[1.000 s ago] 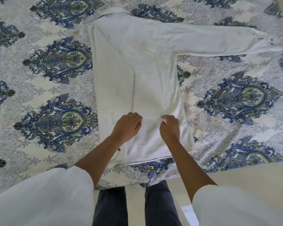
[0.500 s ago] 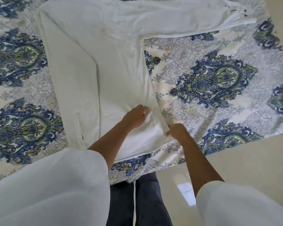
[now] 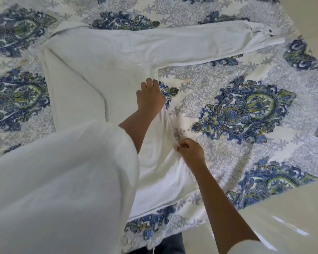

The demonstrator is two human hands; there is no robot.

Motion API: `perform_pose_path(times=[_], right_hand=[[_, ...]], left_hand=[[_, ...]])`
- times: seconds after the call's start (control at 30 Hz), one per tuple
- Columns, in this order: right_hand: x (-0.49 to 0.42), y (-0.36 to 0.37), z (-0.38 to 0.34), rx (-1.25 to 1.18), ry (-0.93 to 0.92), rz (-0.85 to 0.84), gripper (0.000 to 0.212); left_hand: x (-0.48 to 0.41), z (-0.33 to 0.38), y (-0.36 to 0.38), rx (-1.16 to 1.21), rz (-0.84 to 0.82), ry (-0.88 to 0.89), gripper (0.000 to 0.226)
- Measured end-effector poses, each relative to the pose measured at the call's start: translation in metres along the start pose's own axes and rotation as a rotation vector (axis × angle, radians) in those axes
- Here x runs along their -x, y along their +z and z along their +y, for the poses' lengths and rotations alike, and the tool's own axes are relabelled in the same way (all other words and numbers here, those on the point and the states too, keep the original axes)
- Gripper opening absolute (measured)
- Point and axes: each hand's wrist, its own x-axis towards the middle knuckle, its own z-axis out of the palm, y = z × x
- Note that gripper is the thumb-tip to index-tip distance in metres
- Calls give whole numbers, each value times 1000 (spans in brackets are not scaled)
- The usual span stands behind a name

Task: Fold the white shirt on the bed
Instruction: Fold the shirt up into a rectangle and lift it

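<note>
We saw 1 white shirt [image 3: 92, 74] lying on the bed [image 3: 218, 74], spread over the left and middle of the patterned cover, with its hem at the near edge and its collar end at the far side. The shirt's left part was folded over onto the body, leaving 1 long crease running near to far. 1 shirt sleeve [image 3: 200, 43] stretched flat to the right across the far part of the cover, ending in 1 cuff [image 3: 261, 33]. 2 hands were on the garment, both along its right edge. The left hand [image 3: 150, 97] rested palm down at the far end of that edge, just below where the sleeve joins, with its fingertips bent at the edge; we could not tell whether it gripped the cloth or only pressed it. The right hand [image 3: 190, 153] was nearer, fingers clenched, pinching the shirt's right edge, and the fabric rose in a soft ridge between the 2 hands. The cover carried blue-and-green medallions. To the right and near lay pale floor [image 3: 292, 208]. The person's wide white left sleeve [image 3: 59, 180] hid the shirt's near left part.
</note>
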Motion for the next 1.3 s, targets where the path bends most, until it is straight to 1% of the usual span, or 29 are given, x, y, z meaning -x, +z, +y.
perform_pose_path(times=[0.03, 0.1, 0.17, 0.23, 0.3, 0.37, 0.43, 0.47, 0.53, 0.6, 0.63, 0.7, 0.77, 0.83, 0.87, 0.9, 0.93, 0.97, 1.0, 1.03, 1.07, 1.13, 1.2, 1.23, 1.3], right_hand=[[1, 2, 0, 30, -38, 30, 14], [5, 11, -1, 137, -154, 83, 19], [11, 22, -5, 253, -364, 193, 23], [13, 34, -6, 350, -578, 284, 26], [13, 42, -8, 425, -702, 321, 27], [15, 47, -12, 483, -740, 343, 28], [17, 51, -16, 521, -741, 345, 28], [20, 53, -18, 534, -752, 337, 28], [28, 59, -21, 551, -795, 293, 25], [37, 70, -23, 607, -829, 183, 16], [41, 77, -24, 633, -812, 109, 23], [48, 87, -26, 672, -757, -19, 36], [51, 95, -32, 702, -702, -160, 40], [55, 103, -33, 652, -592, -330, 46], [57, 106, -33, 625, -558, -372, 49], [58, 109, -32, 595, -530, -392, 50], [59, 111, -32, 567, -490, -417, 51], [61, 113, -32, 536, -438, -451, 49], [63, 114, -30, 526, -372, -486, 46], [64, 113, -28, 532, -324, -508, 43], [65, 112, -26, 568, -288, -534, 40], [71, 110, -20, 658, -253, -613, 34], [76, 109, -13, 716, -210, -714, 29], [78, 108, -11, 728, -194, -759, 28], [81, 105, -6, 694, -183, -773, 27]], left_hand=[[-13, -1, 1, -58, -5, 8, 54], [-38, -4, 2, -140, -8, 13, 54], [-58, -6, 1, -174, -17, 14, 52], [-72, -10, -1, -160, -47, 23, 46], [-81, -15, -8, -72, -56, 22, 35], [-84, -20, -17, 114, 10, -8, 24], [-81, -32, -26, 431, 81, -76, 12], [-76, -42, -30, 587, 112, -111, 13], [-62, -70, -32, 883, 131, -232, 27], [-41, -101, -34, 1183, 100, -402, 28], [-31, -116, -31, 1295, 68, -477, 27], [-14, -137, -29, 1435, -28, -625, 24], [-3, -152, -24, 1538, -96, -741, 19], [2, -163, -21, 1601, -115, -817, 16], [3, -167, -19, 1602, -146, -803, 12], [6, -168, -19, 1584, -213, -765, 10], [9, -167, -19, 1531, -295, -720, 17], [12, -164, -17, 1444, -367, -666, 22], [17, -158, -17, 1330, -409, -629, 17], [21, -153, -16, 1220, -405, -601, 11], [26, -149, -15, 1138, -362, -612, 14], [34, -153, -6, 1104, -260, -702, 11], [44, -164, 4, 1052, -147, -781, 15], [50, -166, 8, 1041, -134, -794, 16], [63, -160, 10, 1064, -213, -749, 19]])
